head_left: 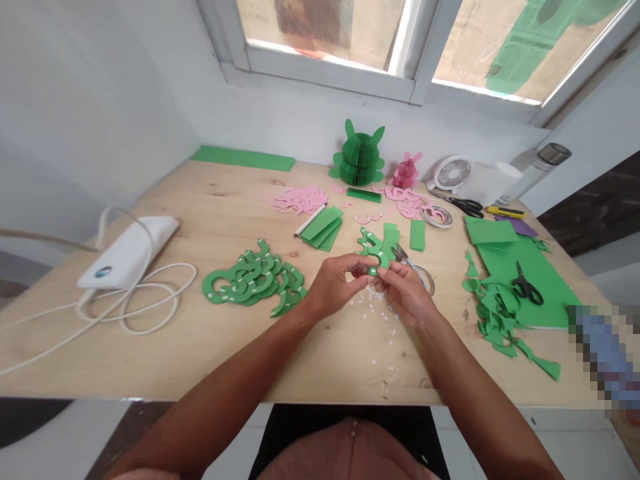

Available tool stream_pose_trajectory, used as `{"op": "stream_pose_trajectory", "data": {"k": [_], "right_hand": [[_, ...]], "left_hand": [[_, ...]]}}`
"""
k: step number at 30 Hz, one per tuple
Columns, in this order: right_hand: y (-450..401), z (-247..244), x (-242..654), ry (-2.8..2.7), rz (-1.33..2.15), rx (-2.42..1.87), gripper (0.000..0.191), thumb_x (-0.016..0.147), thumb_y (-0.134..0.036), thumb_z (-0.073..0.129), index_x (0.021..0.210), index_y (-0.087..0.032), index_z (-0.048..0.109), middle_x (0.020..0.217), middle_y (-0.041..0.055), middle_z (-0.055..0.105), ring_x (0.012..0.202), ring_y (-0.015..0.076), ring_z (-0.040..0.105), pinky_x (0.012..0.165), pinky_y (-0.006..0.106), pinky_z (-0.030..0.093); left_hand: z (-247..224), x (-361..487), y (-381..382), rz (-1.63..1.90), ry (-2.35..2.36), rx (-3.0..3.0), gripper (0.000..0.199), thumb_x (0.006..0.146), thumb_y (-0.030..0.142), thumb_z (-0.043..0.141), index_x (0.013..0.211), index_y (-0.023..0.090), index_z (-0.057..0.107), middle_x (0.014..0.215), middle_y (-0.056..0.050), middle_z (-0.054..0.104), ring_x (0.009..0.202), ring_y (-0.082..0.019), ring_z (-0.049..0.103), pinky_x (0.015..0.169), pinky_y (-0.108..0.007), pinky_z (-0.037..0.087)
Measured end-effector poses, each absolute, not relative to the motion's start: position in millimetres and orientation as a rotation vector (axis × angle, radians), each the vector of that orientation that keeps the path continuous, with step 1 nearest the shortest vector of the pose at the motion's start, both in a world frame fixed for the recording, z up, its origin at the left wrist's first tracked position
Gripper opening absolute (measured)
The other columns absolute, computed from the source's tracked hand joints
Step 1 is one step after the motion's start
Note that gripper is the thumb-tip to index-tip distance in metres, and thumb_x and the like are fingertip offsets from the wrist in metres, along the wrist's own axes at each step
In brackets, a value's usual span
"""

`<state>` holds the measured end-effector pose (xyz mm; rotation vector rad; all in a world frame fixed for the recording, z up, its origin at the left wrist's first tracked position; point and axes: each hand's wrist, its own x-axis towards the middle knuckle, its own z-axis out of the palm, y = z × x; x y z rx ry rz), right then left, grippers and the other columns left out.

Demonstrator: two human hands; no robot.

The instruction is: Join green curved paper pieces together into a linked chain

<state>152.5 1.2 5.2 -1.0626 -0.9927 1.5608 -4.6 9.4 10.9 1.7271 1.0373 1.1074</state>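
Observation:
Both my hands meet at the middle of the wooden table (150, 347). My left hand (334, 287) and my right hand (404, 291) pinch a curved green paper cut-out (371, 248) between their fingertips, with a white strip showing near its lower end. Just beyond my right hand lie small scissors (401, 255) and a roll of tape (425, 280). White paper snippets (375, 313) are scattered below my hands. To the left, a heap of C-shaped green paper pieces (253, 280) sits on the table.
Green paper strips (321, 228) and pink cut-outs (300, 200) lie ahead. Green (360, 155) and pink (407, 171) honeycomb paper figures stand at the back. To the right are a green sheet (520, 283), black scissors (526, 287) and green scraps (495, 320). A white cable (135, 300) lies left.

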Motion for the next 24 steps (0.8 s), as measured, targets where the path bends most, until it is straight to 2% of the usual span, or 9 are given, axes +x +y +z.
{"op": "stream_pose_trajectory", "data": {"k": [9, 18, 24], "right_hand": [[0.9, 6.4, 151.6, -0.996, 1.506, -1.107, 0.021, 0.06, -0.035, 0.074, 0.063, -0.017, 0.063, 0.054, -0.002, 0.055, 0.05, 0.0089, 0.044, 0.051, 0.023, 0.033], [1.7, 3.4, 151.7, -1.092, 1.387, -1.16, 0.022, 0.061, -0.037, 0.073, 0.062, -0.018, 0.062, 0.057, -0.0008, 0.058, 0.052, 0.0102, 0.045, 0.052, 0.024, 0.034], [1.8, 1.0, 152.6, -1.174, 1.317, -1.167, 0.022, 0.064, -0.038, 0.071, 0.062, -0.018, 0.061, 0.054, -0.0025, 0.054, 0.05, 0.0099, 0.043, 0.05, 0.024, 0.032]], "left_hand": [[14.7, -4.2, 8.4, 1.096, 1.03, 1.646, 0.023, 0.07, 0.024, 0.064, 0.092, 0.019, 0.068, 0.07, -0.001, 0.064, 0.067, -0.013, 0.058, 0.069, -0.026, 0.047], [10.1, -5.2, 10.8, 1.083, 1.022, 1.58, 0.02, 0.071, 0.024, 0.062, 0.09, 0.018, 0.068, 0.078, -0.002, 0.067, 0.072, -0.015, 0.059, 0.071, -0.027, 0.047], [7.1, -6.3, 14.3, 1.08, 0.92, 1.415, 0.024, 0.068, 0.026, 0.066, 0.09, 0.016, 0.067, 0.075, -0.003, 0.065, 0.07, -0.014, 0.058, 0.068, -0.027, 0.046]]}}
